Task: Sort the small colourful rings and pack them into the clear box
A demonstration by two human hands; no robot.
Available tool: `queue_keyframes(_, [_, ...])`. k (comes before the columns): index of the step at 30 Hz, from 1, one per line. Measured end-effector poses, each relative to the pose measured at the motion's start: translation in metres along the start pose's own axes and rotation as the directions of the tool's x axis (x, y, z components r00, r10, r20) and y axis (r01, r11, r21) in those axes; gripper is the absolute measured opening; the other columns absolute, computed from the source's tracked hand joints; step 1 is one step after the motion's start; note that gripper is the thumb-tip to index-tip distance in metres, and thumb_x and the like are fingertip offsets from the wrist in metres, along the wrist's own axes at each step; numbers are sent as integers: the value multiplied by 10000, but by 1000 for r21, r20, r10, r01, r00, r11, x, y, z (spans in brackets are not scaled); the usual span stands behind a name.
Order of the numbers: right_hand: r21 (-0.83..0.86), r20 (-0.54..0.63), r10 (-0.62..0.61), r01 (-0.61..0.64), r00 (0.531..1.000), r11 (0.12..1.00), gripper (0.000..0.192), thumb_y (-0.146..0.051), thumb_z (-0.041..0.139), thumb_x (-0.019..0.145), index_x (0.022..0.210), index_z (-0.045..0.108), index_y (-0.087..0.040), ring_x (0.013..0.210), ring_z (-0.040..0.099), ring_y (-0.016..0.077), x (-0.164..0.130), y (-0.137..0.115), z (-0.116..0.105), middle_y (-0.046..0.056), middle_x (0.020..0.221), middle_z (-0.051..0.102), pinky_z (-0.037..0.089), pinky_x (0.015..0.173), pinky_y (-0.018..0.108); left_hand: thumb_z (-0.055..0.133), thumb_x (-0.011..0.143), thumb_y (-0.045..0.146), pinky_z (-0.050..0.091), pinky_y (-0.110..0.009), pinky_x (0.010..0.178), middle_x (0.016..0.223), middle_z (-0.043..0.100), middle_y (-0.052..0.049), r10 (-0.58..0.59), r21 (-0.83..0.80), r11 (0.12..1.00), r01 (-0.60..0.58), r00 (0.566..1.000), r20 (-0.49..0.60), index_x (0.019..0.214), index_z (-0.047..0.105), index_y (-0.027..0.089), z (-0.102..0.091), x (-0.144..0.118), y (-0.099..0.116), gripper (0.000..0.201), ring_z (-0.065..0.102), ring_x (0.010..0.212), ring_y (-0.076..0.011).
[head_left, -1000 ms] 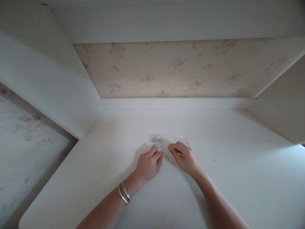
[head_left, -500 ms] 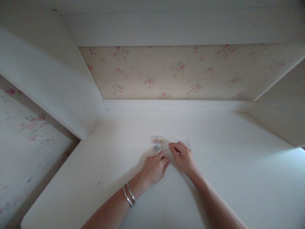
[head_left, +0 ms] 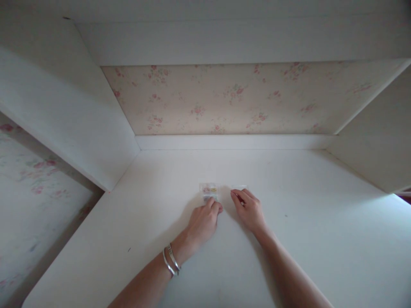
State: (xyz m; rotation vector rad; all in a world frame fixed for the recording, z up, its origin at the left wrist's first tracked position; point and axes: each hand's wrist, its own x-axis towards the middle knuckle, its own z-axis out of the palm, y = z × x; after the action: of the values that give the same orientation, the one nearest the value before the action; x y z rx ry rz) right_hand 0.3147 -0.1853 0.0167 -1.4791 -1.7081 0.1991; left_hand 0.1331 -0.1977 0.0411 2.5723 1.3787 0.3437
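Observation:
A small clear plastic container point(head_left: 201, 187) lies on the white desktop, with pink-red and yellow bits and a greyish patch showing in it. My left hand point(head_left: 203, 220), wearing two silver bangles, reaches over its near edge. Those fingers are curled, and whatever they hold is hidden. To the right, my right hand point(head_left: 250, 211) is closed in a pinch; anything between its fingertips is too small to make out. Behind the right hand lies a clear flat piece point(head_left: 240, 187), mostly covered by it. I cannot tell whether it joins the container.
The white desktop point(head_left: 180, 171) has panels at left and right and a low ledge point(head_left: 237, 141) along the back. Floral wallpaper point(head_left: 208, 100) shows behind. A small dark sliver point(head_left: 129, 250) lies at left and a tiny speck point(head_left: 286, 215) at right.
My left hand has moved up onto the near part of the container and now covers more of the greyish patch. My right hand has shifted slightly away from the container, still pinched.

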Motion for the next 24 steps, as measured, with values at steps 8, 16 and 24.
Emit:
queue_keyframes(8, [-123,-53,19,-26,998,992,280,-360,427,904,911,663,-210,734,539,162,5,15,-9,38,769,600,407,729,304,328,942,208,462,-241,619,1000,557,-50,-111,78,990,120,987,-112,1023,528,207,-3,19,-5,215,609,777,-153])
queue_keyframes(16, [-419,4,140,-126,990,899,517,-586,573,731,1132,599,-262,971,477,292,5,25,-16,107,1110,518,365,784,457,348,943,301,452,-233,654,943,587,-23,-223,-56,975,216,938,-267,971,578,233,-11,12,-19,241,594,766,-137])
queue_keyframes(24, [-474,68,194,-139,979,870,584,-577,574,726,1216,528,-261,970,519,304,1,21,-15,115,1227,475,385,792,481,428,902,283,462,-249,699,861,596,-26,-363,-382,895,231,874,-322,888,606,184,-8,2,-52,204,573,753,-132])
